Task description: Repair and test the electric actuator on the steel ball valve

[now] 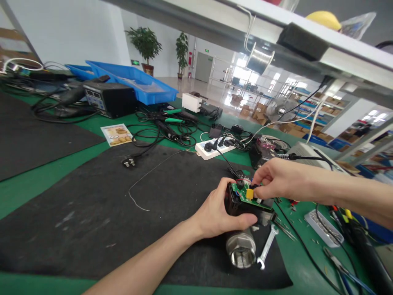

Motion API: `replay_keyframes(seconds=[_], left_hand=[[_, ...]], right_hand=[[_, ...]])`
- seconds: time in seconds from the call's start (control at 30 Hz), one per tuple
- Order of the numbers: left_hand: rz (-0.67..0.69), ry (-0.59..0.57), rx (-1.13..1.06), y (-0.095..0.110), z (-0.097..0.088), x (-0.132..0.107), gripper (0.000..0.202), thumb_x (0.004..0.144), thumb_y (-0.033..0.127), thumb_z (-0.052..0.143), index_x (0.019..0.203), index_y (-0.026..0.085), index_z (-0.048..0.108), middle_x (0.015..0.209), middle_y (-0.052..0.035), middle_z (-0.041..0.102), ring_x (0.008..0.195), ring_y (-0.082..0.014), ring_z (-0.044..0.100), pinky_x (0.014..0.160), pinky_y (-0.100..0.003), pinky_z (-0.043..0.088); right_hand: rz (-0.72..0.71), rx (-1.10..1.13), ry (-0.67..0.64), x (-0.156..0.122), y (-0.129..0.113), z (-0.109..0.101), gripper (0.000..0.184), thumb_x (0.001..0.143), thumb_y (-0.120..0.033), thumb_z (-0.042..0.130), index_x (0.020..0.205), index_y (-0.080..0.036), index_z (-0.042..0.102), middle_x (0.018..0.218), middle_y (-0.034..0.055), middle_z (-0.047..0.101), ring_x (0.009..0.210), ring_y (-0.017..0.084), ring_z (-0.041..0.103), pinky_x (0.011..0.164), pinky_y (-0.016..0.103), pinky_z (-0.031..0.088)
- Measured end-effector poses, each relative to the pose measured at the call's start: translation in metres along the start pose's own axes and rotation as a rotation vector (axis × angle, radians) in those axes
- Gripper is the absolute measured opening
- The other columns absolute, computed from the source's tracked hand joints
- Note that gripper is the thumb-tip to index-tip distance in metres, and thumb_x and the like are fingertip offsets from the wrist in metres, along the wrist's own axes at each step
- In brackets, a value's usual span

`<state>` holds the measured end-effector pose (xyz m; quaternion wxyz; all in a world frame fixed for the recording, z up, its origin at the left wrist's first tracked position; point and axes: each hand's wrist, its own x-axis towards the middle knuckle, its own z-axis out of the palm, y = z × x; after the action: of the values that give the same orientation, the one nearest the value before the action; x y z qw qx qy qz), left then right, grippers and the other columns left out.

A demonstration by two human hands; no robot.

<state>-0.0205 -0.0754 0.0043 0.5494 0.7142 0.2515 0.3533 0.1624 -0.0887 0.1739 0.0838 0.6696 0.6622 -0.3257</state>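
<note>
My left hand [219, 213] is wrapped around a black housing [236, 208], its thumb along the near side. On top of the housing lies a green circuit board [257, 203] carrying a yellow component [249, 194]. Below it juts a threaded metal pipe fitting [241, 250] with a hexagonal end. My right hand [268, 180] is over the board, fingers pinched at a small dark part beside the yellow component. What exactly sits between those fingertips is hidden. A double-ended wrench [267, 246] lies on the mat just right of the fitting.
A black mat [101, 217] covers part of the green bench. Behind the hands is a white power strip [216, 147] with plugs. Pliers [340, 266] and a small parts box [324, 228] lie at right. Blue trays [132, 82] stand at back left; a shelf [215, 20] crosses overhead.
</note>
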Motion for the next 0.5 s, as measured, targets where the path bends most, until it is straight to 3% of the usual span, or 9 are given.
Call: replay_keyframes(seconds=[0.2, 0.5], left_hand=[[-0.018, 0.030, -0.007, -0.004, -0.001, 0.001, 0.074, 0.071, 0.056, 0.087, 0.123, 0.025, 0.045, 0.112, -0.0037, 0.069, 0.100, -0.0266, 0.066, 0.084, -0.037, 0.052], [-0.003, 0.002, -0.022, 0.001, -0.001, 0.004, 0.073, 0.072, 0.053, 0.087, 0.123, 0.024, 0.044, 0.112, -0.0037, 0.069, 0.099, -0.0254, 0.066, 0.083, -0.036, 0.051]], right_hand=[[0.016, 0.118, 0.061, 0.000, -0.004, 0.010, 0.021, 0.083, -0.039, 0.065, 0.087, -0.021, 0.075, 0.061, -0.0049, 0.038, 0.057, 0.011, 0.027, 0.048, 0.028, 0.018], [0.015, -0.139, -0.038, 0.008, 0.000, -0.016, 0.027, 0.080, -0.049, 0.070, 0.089, -0.024, 0.077, 0.057, -0.0050, 0.044, 0.048, 0.010, 0.032, 0.041, 0.025, 0.019]])
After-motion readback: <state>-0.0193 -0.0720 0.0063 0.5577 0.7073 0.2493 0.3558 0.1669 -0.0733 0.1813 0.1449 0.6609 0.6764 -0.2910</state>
